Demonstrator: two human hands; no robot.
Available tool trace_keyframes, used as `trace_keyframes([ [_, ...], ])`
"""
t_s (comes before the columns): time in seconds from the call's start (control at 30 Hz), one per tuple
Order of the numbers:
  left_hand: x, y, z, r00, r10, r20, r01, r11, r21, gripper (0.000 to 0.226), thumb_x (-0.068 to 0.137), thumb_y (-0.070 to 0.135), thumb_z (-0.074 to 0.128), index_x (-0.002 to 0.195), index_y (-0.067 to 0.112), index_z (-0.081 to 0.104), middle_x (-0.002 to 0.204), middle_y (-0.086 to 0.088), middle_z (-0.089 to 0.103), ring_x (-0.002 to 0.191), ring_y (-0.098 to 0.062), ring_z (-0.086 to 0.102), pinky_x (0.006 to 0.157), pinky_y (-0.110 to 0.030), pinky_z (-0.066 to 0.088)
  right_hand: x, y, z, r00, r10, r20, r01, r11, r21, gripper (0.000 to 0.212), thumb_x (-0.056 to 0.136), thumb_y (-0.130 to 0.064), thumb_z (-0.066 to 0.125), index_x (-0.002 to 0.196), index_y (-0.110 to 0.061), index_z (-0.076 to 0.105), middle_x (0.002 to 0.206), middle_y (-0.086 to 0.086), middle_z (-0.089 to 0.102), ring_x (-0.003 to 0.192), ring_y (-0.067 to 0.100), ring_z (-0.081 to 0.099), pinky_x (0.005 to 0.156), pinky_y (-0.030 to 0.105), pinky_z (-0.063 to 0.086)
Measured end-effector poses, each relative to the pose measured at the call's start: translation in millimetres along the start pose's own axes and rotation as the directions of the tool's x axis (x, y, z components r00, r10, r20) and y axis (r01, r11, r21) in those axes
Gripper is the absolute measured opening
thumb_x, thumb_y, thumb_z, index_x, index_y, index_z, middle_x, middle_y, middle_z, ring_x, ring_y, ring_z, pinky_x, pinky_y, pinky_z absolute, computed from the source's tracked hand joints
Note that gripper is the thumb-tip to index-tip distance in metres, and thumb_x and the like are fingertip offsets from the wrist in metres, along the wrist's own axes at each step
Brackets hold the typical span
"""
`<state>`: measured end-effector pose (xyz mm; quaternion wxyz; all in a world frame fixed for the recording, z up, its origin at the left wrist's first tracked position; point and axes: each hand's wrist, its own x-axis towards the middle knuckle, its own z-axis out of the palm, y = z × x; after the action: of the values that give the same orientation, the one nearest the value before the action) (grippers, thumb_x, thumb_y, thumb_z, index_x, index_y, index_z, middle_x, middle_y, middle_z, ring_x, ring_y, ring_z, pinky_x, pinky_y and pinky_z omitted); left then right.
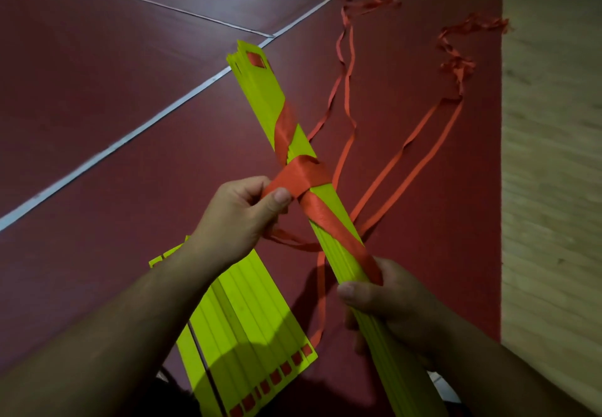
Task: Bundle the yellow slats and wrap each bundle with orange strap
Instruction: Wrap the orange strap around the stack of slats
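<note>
A bundle of yellow slats [260, 91] runs from upper middle down to the lower right, held above the floor. An orange strap [301, 175] winds around its middle in several crossing turns. My left hand [241, 218] pinches the strap's end just left of the bundle, thumb on top. My right hand [391, 299] grips the bundle's lower part, over the strap's lowest turn. A fan of loose yellow slats [247, 328] with small red squares at their ends lies on the floor under my left forearm.
Loose orange straps [407, 146] trail over the dark red floor [97, 91] to the upper right, ending in tangles [456, 58]. White seam lines [130, 136] cross the floor. A pale wooden strip [550, 156] runs along the right edge.
</note>
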<state>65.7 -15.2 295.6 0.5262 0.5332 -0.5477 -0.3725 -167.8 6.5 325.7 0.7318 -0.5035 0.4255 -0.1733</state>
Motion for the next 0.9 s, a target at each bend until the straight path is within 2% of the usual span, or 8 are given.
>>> trace_keyframes([
  [0.13, -3, -4, 14, 0.995, -0.080, 0.052, 0.083, 0.995, -0.053, 0.049, 0.101, 0.050, 0.046, 0.071, 0.013, 0.057, 0.059, 0.000, 0.053, 0.055, -0.010, 0.048, 0.056, -0.020, 0.041, 3, 4, 3, 1.000, 0.015, -0.007, -0.015, 1.000, 0.018, 0.061, 0.047, -0.043, 0.075, 0.093, -0.008, 0.054, 0.058, 0.009, 0.060, 0.042, 0.024, 0.055, 0.042, 0.027, 0.046],
  [0.3, -3, -1, 22, 0.981, -0.190, 0.044, 0.195, 0.965, -0.176, 0.047, 0.094, 0.056, 0.042, 0.078, 0.012, 0.045, 0.069, -0.008, 0.027, 0.053, -0.014, 0.028, 0.049, -0.027, 0.028, 1, 8, 4, 0.990, 0.067, 0.126, -0.088, 0.982, 0.169, 0.064, 0.050, -0.040, 0.077, 0.095, -0.002, 0.050, 0.061, 0.012, 0.059, 0.041, 0.022, 0.056, 0.042, 0.025, 0.046],
  [0.43, -5, 2, 22, 0.965, -0.198, 0.173, 0.253, 0.879, -0.404, 0.107, 0.074, 0.078, 0.058, 0.111, -0.021, 0.044, 0.076, -0.022, 0.032, 0.056, -0.017, 0.023, 0.050, -0.022, 0.035, 4, 15, -2, 0.907, 0.046, 0.419, -0.221, 0.898, 0.381, 0.056, 0.064, -0.042, 0.082, 0.101, -0.007, 0.058, 0.064, 0.012, 0.057, 0.045, 0.021, 0.060, 0.044, 0.025, 0.051],
  [0.53, -7, 6, 28, 0.976, -0.193, 0.097, 0.216, 0.859, -0.464, 0.109, 0.068, 0.079, 0.066, 0.105, -0.021, 0.043, 0.066, -0.021, 0.021, 0.057, -0.022, 0.017, 0.049, -0.020, 0.034, 7, 13, -9, 0.871, 0.063, 0.488, -0.235, 0.924, 0.301, 0.056, 0.070, -0.047, 0.075, 0.106, -0.007, 0.060, 0.069, 0.011, 0.060, 0.053, 0.021, 0.063, 0.051, 0.027, 0.053],
  [0.63, -7, 6, 32, 0.969, -0.244, -0.041, 0.208, 0.893, -0.399, 0.072, 0.089, 0.063, 0.053, 0.088, -0.009, 0.048, 0.064, -0.018, 0.031, 0.055, -0.020, 0.021, 0.050, -0.024, 0.031, 12, 7, -8, 0.944, 0.142, 0.296, -0.200, 0.964, 0.174, 0.075, 0.060, -0.052, 0.076, 0.115, -0.003, 0.059, 0.078, 0.014, 0.066, 0.058, 0.027, 0.064, 0.055, 0.030, 0.052],
  [0.73, -10, 5, 33, 0.950, -0.257, -0.175, 0.214, 0.948, -0.234, 0.060, 0.086, 0.064, 0.053, 0.080, 0.004, 0.050, 0.060, -0.008, 0.035, 0.050, -0.016, 0.033, 0.050, -0.028, 0.027, 13, 0, -2, 1.000, 0.019, 0.013, -0.017, 0.990, -0.142, 0.064, 0.064, -0.049, 0.078, 0.111, -0.012, 0.057, 0.084, 0.002, 0.072, 0.068, 0.019, 0.069, 0.057, 0.026, 0.054],
  [0.83, -15, 4, 39, 0.929, -0.236, -0.284, 0.216, 0.971, -0.101, 0.067, 0.082, 0.065, 0.056, 0.079, -0.001, 0.051, 0.064, -0.011, 0.043, 0.057, -0.020, 0.038, 0.053, -0.032, 0.027, 13, 1, 7, 0.961, -0.118, -0.252, -0.034, 0.850, -0.526, 0.076, 0.060, -0.045, 0.091, 0.121, -0.037, 0.045, 0.097, -0.023, 0.062, 0.084, -0.009, 0.062, 0.067, 0.011, 0.048],
  [0.9, -18, 5, 43, 0.922, -0.230, -0.310, 0.213, 0.973, -0.086, 0.070, 0.082, 0.062, 0.058, 0.079, -0.008, 0.048, 0.066, -0.010, 0.043, 0.060, -0.020, 0.038, 0.053, -0.032, 0.027, 14, 9, 15, 0.914, -0.217, -0.342, -0.069, 0.748, -0.660, 0.073, 0.066, -0.048, 0.085, 0.122, -0.042, 0.040, 0.100, -0.022, 0.059, 0.092, 0.000, 0.061, 0.076, 0.025, 0.050],
])
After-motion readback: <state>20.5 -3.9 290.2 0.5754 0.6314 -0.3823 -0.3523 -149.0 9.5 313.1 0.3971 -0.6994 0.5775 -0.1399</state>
